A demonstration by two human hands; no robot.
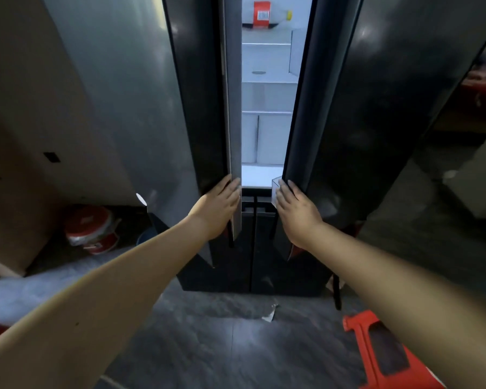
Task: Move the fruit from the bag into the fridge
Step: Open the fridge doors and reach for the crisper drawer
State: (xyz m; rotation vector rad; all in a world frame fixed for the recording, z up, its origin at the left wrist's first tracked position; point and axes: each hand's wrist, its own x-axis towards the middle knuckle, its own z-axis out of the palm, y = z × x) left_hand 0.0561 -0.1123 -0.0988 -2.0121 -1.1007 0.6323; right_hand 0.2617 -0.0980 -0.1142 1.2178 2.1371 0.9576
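Note:
A tall dark fridge stands before me with two upper doors partly ajar. My left hand (218,209) grips the inner lower edge of the left door (199,108). My right hand (295,211) grips the inner lower edge of the right door (334,108). Through the narrow gap I see the lit white interior (267,130) with shelves and drawers. A bottle with a red label and yellow cap (264,14) lies on a top shelf. No bag or fruit is in view.
Two shut lower doors (253,248) sit below the gap. A red and white bucket (91,230) stands on the floor at the left by a beige wall. A red plastic stool (382,352) is at the lower right. A scrap of paper (270,314) lies on the grey tiles.

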